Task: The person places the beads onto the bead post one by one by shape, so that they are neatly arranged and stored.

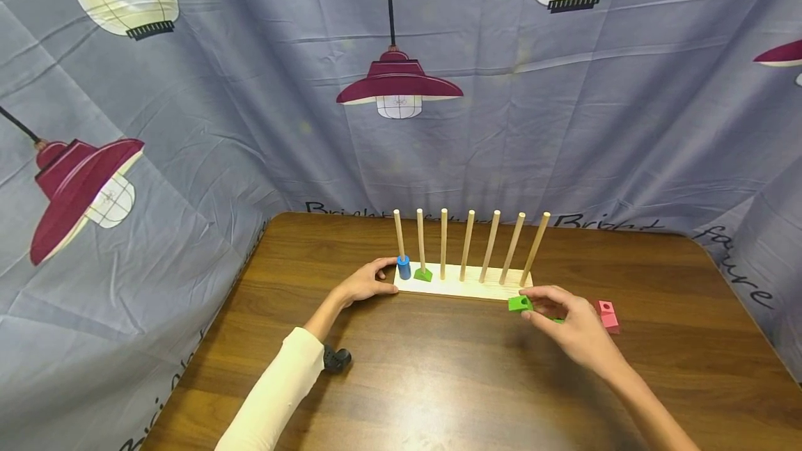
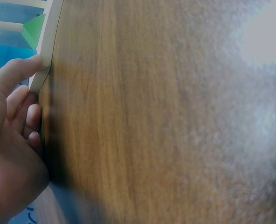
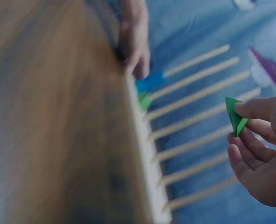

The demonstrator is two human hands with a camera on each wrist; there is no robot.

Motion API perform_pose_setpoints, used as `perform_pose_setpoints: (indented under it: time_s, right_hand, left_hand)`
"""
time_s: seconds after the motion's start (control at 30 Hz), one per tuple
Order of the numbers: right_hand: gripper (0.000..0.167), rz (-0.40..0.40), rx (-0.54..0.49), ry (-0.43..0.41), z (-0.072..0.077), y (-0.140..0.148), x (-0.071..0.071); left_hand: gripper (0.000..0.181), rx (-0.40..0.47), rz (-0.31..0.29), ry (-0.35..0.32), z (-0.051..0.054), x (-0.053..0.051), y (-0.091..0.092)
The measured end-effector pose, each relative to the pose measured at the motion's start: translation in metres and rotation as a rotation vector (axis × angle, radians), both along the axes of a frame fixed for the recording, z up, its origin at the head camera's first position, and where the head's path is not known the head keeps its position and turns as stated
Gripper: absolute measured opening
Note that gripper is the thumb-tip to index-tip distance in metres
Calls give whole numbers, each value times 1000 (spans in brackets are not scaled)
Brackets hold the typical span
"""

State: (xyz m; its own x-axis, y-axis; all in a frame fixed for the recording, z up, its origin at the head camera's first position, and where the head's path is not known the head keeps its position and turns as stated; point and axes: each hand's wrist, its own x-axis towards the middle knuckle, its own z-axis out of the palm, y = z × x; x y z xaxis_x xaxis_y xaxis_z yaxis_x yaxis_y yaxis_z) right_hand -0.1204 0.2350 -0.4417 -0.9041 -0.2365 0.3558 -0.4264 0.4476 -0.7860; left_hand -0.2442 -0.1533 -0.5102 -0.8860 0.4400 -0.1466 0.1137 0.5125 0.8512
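A pale wooden base point(image 1: 464, 288) carries several upright pegs. On its leftmost peg sits a blue cylinder point(image 1: 404, 268), and a green triangular block point(image 1: 423, 274) is at the foot of the second peg. My left hand point(image 1: 362, 282) grips the base's left end; in the left wrist view the thumb of this hand point(image 2: 12, 112) lies along the base's front edge point(image 2: 48, 46). Between thumb and fingers my right hand point(image 1: 573, 326) pinches another green block point(image 1: 519, 303), close to the base's right front corner. The right wrist view shows that block point(image 3: 236, 116) held clear of the pegs.
Pink blocks point(image 1: 608, 317) lie on the brown table point(image 1: 438, 381) to the right of my right hand. A bit of green point(image 1: 557, 320) shows beneath that hand. A small black object point(image 1: 337, 359) is beside my left sleeve. A patterned curtain point(image 1: 438, 159) hangs behind the table.
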Motion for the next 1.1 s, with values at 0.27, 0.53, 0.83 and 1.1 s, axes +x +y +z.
perform_pose_setpoints:
  time_s: [0.27, 0.53, 0.83, 1.1]
  right_hand:
    - [29, 18, -38, 59, 42, -43, -28]
    - [31, 23, -70, 103, 68, -82, -55]
    - [30, 11, -42, 180, 82, -111, -79]
    - [31, 4, -45, 161, 92, -129, -92]
  left_hand:
    - [70, -36, 25, -37, -3, -1, 2]
    - [71, -33, 24, -31, -3, -4, 1]
    - [71, -34, 15, -11, -2, -5, 2]
    - [71, -40, 12, -11, -1, -6, 2]
